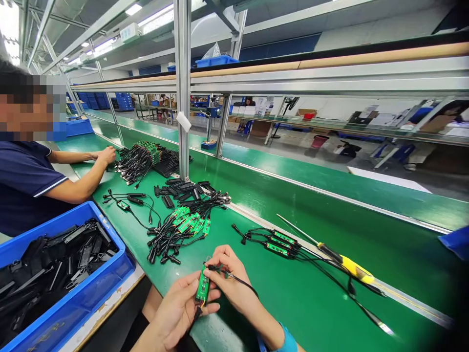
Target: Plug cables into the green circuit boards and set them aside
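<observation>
Down at six o'clock on the green table [315,298], the left hand [179,308] has a firm grip on a small green circuit board [202,286], held roughly upright between thumb and fingers, with a short bit of black cable hanging off the bottom. The right hand [230,281] is clenched too, pinching a thin black wire [234,277] right at the top end of that board, so the two hands are basically touching. There's a blue wristband [287,342] on the right wrist. Straight ahead at twelve o'clock sits a messy pile of green boards with black wires [190,225], just below some loose black plastic clips [179,193]. Over at two o'clock there's another set of wired boards [278,244], with a yellow-handled screwdriver [348,264] lying just beside them at about three. At nine o'clock, a blue plastic crate [110,244] is loaded with black plastic pieces [54,274]. Around ten o'clock, a co-worker in a navy polo shirt [25,181] has one hand [106,155] right by a big bundle of wired boards [146,159].
</observation>
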{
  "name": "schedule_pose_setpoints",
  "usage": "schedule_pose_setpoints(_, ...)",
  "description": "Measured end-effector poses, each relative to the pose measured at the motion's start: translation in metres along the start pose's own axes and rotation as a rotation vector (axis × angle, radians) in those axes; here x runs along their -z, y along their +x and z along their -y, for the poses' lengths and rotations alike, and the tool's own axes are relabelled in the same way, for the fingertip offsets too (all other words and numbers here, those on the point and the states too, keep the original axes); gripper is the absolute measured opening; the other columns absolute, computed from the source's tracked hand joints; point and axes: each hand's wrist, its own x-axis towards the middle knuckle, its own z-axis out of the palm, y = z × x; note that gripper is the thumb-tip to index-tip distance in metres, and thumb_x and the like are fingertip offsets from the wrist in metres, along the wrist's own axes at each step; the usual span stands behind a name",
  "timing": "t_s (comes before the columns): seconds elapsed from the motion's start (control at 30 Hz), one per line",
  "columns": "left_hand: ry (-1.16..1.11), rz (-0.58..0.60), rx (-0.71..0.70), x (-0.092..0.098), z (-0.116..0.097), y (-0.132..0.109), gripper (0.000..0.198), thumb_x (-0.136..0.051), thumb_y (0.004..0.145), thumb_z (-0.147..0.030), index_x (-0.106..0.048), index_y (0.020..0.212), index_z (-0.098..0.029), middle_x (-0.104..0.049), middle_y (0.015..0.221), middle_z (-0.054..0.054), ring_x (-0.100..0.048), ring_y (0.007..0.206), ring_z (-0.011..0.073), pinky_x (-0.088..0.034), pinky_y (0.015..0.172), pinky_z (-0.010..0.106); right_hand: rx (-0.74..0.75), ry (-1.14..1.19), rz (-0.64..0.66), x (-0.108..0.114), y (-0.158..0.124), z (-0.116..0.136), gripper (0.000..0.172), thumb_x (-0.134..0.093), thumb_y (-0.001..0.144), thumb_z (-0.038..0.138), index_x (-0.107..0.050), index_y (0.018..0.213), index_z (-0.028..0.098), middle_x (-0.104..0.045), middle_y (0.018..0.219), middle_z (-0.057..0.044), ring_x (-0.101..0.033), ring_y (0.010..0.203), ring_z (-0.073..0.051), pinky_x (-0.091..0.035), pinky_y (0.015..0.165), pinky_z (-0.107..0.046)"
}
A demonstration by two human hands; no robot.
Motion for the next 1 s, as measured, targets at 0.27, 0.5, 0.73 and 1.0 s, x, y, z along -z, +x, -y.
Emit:
schedule_pose_setpoints(0.27,0.444,-0.075,-0.274,0.005,0.015,0.012,0.041,-0.068,0.079,-0.048,-0.063,0.103,-0.015,-0.070,0.101,0.013,-0.066,0.087,0.0239,-0.053,0.072,0.031,-0.021,-0.102,-0.104,-0.016,-0.010,-0.017,0.037,-0.056,0.077,0.023,-0.059,0.115,0.022,-0.059,0.095,-0.004,-0.056,0.084,-0.019,-0.048,0.076,-0.030)
schedule_pose_setpoints(0.5,0.668,-0.157,-0.374,0.020,0.023,0.015,0.028,-0.058,0.087,-0.046,-0.051,0.094,-0.019,-0.070,0.085,0.007,-0.066,0.070,0.0186,-0.054,0.064,0.028,-0.017,-0.105,-0.082,-0.024,-0.010,-0.024,0.022,-0.048,0.080,0.024,-0.060,0.097,0.018,-0.063,0.089,-0.004,-0.058,0.079,-0.018,-0.047,0.070,-0.028)
schedule_pose_setpoints(0.73,0.805,-0.148,-0.359,0.020,0.017,0.014,0.022,-0.051,0.091,-0.042,-0.051,0.095,-0.021,-0.069,0.087,0.005,-0.065,0.073,0.0177,-0.056,0.067,0.028,-0.026,-0.099,-0.132,-0.025,-0.012,-0.026,0.018,-0.049,0.080,0.027,-0.059,0.092,0.019,-0.062,0.083,-0.003,-0.056,0.074,-0.017,-0.046,0.069,-0.028)
schedule_pose_setpoints(1.0,1.418,-0.138,-0.299,0.037,-0.036,0.015,0.026,-0.056,0.083,-0.025,-0.070,0.104,-0.024,-0.066,0.080,0.003,-0.060,0.066,0.0170,-0.048,0.060,0.025,-0.490,0.266,0.457,0.003,-0.022,-0.015,0.035,-0.063,0.076,0.050,-0.061,0.077,0.015,-0.059,0.060,0.000,-0.056,0.056,-0.012,-0.036,0.048,-0.020)
